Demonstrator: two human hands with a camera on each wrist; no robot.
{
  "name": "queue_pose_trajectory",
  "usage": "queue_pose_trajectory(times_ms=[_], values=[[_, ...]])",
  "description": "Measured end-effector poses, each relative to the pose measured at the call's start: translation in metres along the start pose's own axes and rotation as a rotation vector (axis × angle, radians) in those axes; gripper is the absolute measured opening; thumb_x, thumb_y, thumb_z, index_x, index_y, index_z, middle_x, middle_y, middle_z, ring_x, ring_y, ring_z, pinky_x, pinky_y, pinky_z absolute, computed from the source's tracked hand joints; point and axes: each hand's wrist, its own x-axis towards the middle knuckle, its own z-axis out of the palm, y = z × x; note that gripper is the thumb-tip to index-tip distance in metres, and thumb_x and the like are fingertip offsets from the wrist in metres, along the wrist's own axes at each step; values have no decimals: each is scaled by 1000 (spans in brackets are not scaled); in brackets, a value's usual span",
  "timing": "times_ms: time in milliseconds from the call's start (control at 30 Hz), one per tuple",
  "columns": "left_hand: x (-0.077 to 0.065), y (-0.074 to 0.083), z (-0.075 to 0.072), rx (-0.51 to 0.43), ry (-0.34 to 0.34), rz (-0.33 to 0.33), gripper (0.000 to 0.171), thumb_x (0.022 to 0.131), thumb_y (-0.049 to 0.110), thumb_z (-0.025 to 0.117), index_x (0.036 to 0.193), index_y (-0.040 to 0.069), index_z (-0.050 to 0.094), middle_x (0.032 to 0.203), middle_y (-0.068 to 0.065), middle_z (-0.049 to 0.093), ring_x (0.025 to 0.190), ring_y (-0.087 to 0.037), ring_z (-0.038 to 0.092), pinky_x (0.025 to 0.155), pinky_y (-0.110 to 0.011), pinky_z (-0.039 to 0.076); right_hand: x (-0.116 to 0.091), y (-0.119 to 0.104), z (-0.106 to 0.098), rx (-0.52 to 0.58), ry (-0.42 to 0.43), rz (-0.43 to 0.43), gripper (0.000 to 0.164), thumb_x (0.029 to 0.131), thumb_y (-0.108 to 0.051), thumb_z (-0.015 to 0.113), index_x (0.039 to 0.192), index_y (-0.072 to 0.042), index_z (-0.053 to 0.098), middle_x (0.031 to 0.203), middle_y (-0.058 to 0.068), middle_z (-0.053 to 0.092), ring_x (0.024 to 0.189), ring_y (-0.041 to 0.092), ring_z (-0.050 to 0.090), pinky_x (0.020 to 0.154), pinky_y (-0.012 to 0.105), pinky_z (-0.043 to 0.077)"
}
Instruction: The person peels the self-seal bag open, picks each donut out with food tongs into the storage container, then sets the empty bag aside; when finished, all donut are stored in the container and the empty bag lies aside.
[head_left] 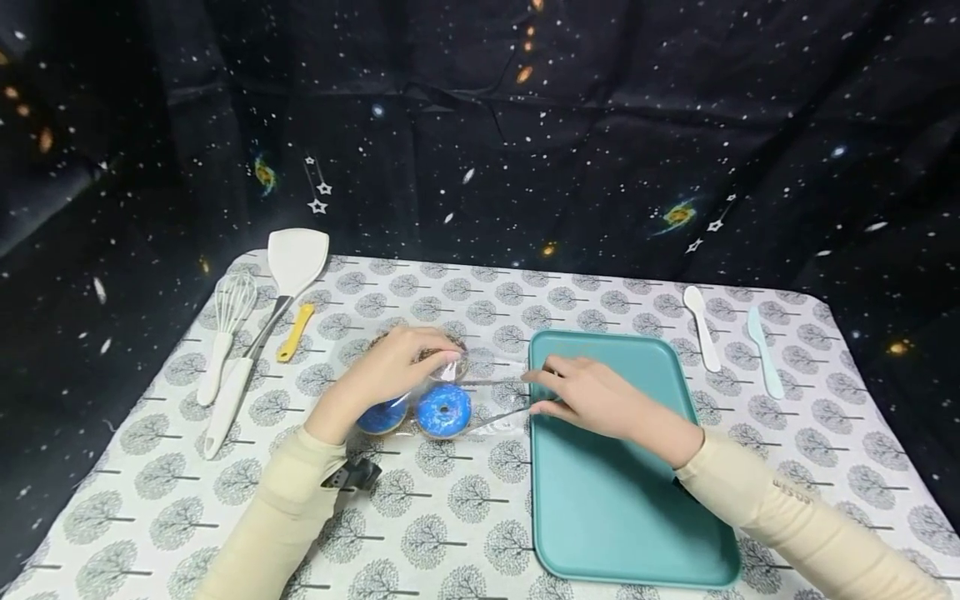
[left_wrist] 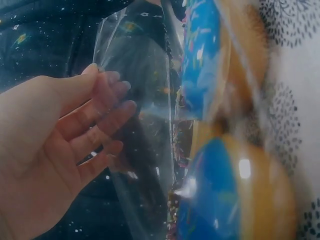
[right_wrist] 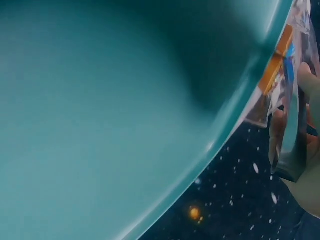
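A clear plastic bag (head_left: 495, 368) with several doughnuts in it lies left of a teal tray (head_left: 630, 508). Two of them, a blue doughnut (head_left: 430, 419) and another blue doughnut (head_left: 382, 418), face up with light sprinkles. A brown sprinkled doughnut (head_left: 452, 368) is partly covered by my left hand (head_left: 390, 367). Thumb and index finger of that hand pinch the bag's film (left_wrist: 142, 75) in the left wrist view. My right hand (head_left: 588, 396), above the tray's left edge, holds the mouth of the bag, whose dark-looking edges spread apart between its fingers and thumb.
On the left lie a whisk (head_left: 222, 350), a white spatula (head_left: 232, 400) and a yellow-handled utensil (head_left: 296, 333). Past the tray on the right are a white spoon (head_left: 702, 329) and a pale blue knife (head_left: 765, 354). A tree-print cloth (head_left: 450, 542) covers the table.
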Motion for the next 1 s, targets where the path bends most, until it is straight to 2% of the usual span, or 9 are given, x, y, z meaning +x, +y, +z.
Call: queue_pose_trajectory(times_ms=[233, 400, 567, 733, 1000], values=[[0, -2, 3, 17, 2, -4, 22, 94, 25, 57, 105, 11, 70, 102, 0, 70, 101, -17, 63, 95, -35, 48, 4, -10, 0, -29, 72, -49, 32, 84, -35, 67, 105, -11, 66, 78, -5, 55, 62, 9, 52, 56, 25, 48], [0, -3, 3, 21, 0, -29, 23, 94, 25, 57, 106, 11, 70, 105, 0, 70, 106, -19, 62, 98, -38, 46, 1, -13, 4, -29, 128, -55, 26, 84, -31, 69, 101, -12, 66, 75, -5, 58, 60, 8, 54, 52, 23, 47], [1, -2, 3, 9, -13, -29, 22, 93, 26, 57, 106, 12, 70, 105, 0, 69, 106, -18, 61, 99, -37, 46, -6, -13, 6, -26, 178, -24, 28, 84, -31, 69, 105, -13, 66, 77, -6, 61, 60, 7, 55, 50, 22, 46], [1, -2, 3, 5, -13, -37, 23, 94, 26, 57, 107, 12, 70, 106, 1, 70, 106, -18, 62, 100, -39, 45, -16, -9, 0, -45, 207, 24, 29, 84, -34, 67, 106, -14, 65, 78, -7, 61, 58, 8, 54, 47, 22, 45], [-1, -1, 0, -20, -9, -69, 25, 94, 28, 56, 108, 11, 70, 108, -2, 69, 108, -21, 61, 100, -41, 44, -48, -5, -10, -94, 225, 95, 33, 81, -34, 69, 105, -11, 66, 76, -6, 61, 56, 10, 52, 48, 25, 44]])
